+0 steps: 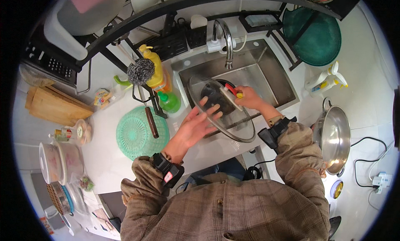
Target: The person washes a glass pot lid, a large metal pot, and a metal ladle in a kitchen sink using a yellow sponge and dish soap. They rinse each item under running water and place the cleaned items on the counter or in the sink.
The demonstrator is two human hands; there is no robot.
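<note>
A glass pot lid [247,128] with a metal rim stands tilted over the front left of a stainless steel sink [275,72]. My right hand [250,98] grips a cleaning brush [231,97] with a red and yellow handle, its pale head against the lid. Behind the lid's near side, seen partly through the glass, my left hand [195,127] has its fingers spread; whether its fingertips touch the lid cannot be told. A dark round pan [215,87] lies in the sink behind the glass. The chrome faucet [229,50] arches over the basin, with no water visible.
Left of the sink are a green plastic basket [134,134], a green pump bottle [169,101], a yellow detergent bottle [156,66] and a steel wool scrubber [140,71]. To the right stand a steel pot [336,137] and spray bottles [325,78]. A black rack [175,6] spans overhead.
</note>
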